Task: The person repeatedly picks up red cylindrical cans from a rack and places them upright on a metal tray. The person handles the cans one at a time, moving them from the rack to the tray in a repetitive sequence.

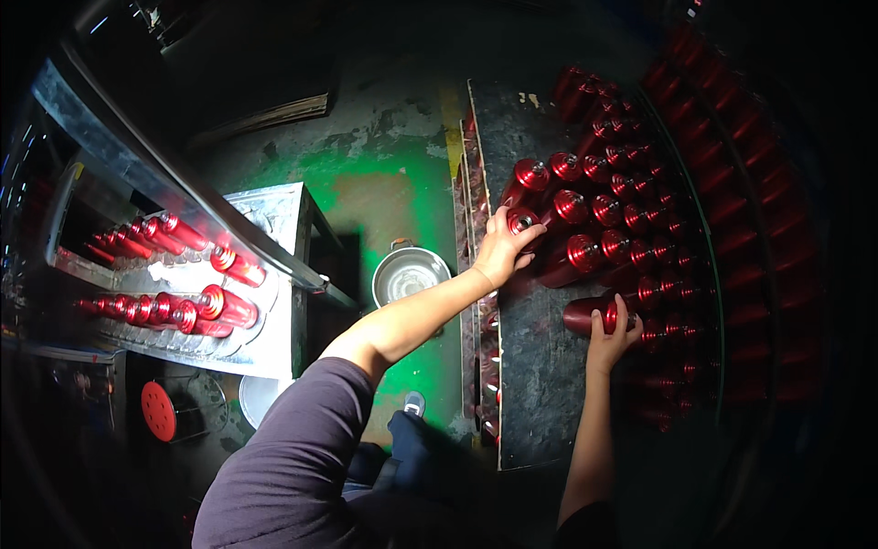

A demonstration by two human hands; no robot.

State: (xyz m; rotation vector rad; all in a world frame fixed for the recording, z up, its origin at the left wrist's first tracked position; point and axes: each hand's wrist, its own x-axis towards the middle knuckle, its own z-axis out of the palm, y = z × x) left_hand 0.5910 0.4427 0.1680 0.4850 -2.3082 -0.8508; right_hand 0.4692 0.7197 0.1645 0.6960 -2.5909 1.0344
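Note:
Two red metallic bottle-shaped cylinders are in my hands above a dark board (535,366) on my right. My left hand (499,249) reaches across to the board's near-left side, its fingers curled round the top of one red cylinder (521,220). Farther right, my right hand (611,340) grips another red cylinder (580,316) near its stepped top end; its body points left. Many similar red cylinders (569,207) stand in rows just beyond both hands. My fingers cover part of each held cylinder.
At left, a metal-framed machine with a pale table (274,320) carries two rows of red cylinders (229,306). A metal pot (410,274) sits on the green floor between table and board. A red round stool (158,411) stands at lower left. More red cylinders fill the dark far right.

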